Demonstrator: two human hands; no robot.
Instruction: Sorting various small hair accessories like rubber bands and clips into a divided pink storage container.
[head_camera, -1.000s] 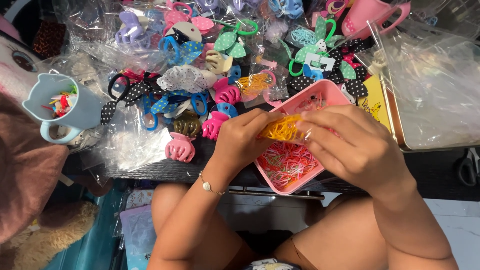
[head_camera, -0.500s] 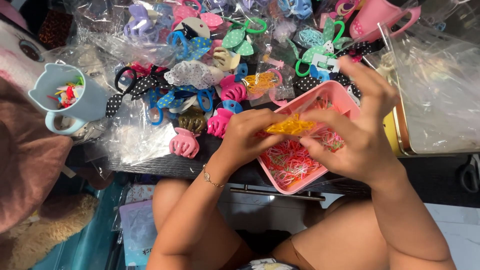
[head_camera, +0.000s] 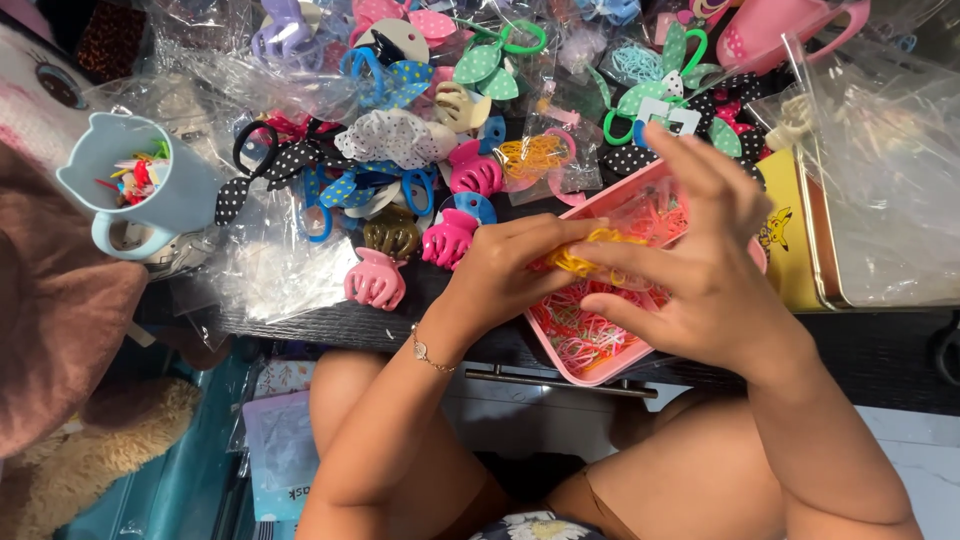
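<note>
My left hand (head_camera: 505, 275) and my right hand (head_camera: 695, 265) meet over a pink tray (head_camera: 590, 370) at the table's front edge. Both pinch a small bunch of yellow elastic hair bands (head_camera: 585, 255) between thumb and fingers. My right hand's other fingers are spread upward. The tray holds many thin pink, orange and green elastic bands (head_camera: 580, 330). A thin bracelet (head_camera: 430, 352) sits on my left wrist.
Pink hair claws (head_camera: 375, 282), a brown claw (head_camera: 392, 236), polka-dot bows (head_camera: 275, 160) and packets of clips cover the dark table. A light blue cup (head_camera: 150, 190) stands left, a pink mug (head_camera: 775, 30) far right, a clear plastic bag (head_camera: 880, 170) over a yellow box at right.
The yellow bands have stayed pinched between both hands. My right hand has opened its outer fingers and lifted them; the hands shifted slightly over the tray.
</note>
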